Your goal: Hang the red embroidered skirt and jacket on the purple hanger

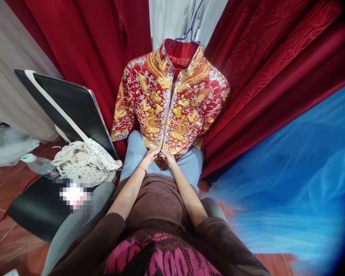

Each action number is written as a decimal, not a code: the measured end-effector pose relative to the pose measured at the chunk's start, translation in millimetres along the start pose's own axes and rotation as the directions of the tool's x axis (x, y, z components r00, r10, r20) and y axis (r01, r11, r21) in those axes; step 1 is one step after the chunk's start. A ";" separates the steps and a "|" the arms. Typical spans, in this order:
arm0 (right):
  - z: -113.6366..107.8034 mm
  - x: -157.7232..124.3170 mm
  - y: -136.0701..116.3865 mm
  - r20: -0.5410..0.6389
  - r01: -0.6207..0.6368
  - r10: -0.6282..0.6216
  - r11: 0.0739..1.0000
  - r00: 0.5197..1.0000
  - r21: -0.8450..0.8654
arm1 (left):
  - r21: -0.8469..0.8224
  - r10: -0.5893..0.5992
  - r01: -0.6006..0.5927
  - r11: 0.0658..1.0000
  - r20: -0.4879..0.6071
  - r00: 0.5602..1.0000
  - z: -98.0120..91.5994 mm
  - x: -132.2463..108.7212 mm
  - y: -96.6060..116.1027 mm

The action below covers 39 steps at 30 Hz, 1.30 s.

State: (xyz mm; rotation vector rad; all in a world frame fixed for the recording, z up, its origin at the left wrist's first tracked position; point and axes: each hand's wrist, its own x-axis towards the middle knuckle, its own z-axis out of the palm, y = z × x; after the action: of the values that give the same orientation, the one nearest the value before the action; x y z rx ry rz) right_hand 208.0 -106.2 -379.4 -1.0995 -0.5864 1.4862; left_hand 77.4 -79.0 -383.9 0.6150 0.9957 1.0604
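A red jacket [176, 103] with gold and silver embroidery hangs upright in front of me on a purple hanger [192, 30]. Its lower edge rests over my knees, and its front edges meet along a silver-trimmed center line. At the bottom of that line, my left hand [153, 154] closes on the jacket's left-side front hem. Right beside it, my right hand [168, 157] pinches the other front edge. The fingertips of both hands almost touch, and what lies exactly between them is too small to make out.
To the left stands a black chair [66, 99] holding a polka-dot cloth bag [83, 161], with a plastic bottle [38, 164] beside it. Dark red curtains [103, 42] hang behind the jacket. Blue tulle [290, 165] spreads over the right side.
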 end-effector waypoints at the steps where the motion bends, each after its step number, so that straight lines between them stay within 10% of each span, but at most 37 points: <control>1: -1.0 0.5 -0.1 -0.001 -0.018 0.018 1.000 1.000 0.002 | 0.000 0.005 -0.005 1.000 0.001 1.000 0.0 0.6 -0.9; 39: -0.2 -3.0 -8.2 0.029 -0.210 0.208 0.972 0.978 0.103 | 0.026 0.050 -0.052 0.998 0.045 0.998 2.3 -6.6 1.8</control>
State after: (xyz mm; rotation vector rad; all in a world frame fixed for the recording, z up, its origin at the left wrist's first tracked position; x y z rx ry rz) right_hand 211.9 -107.1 -371.6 -1.0920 -0.4085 1.6908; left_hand 77.8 -84.3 -379.1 0.6867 0.9613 1.0750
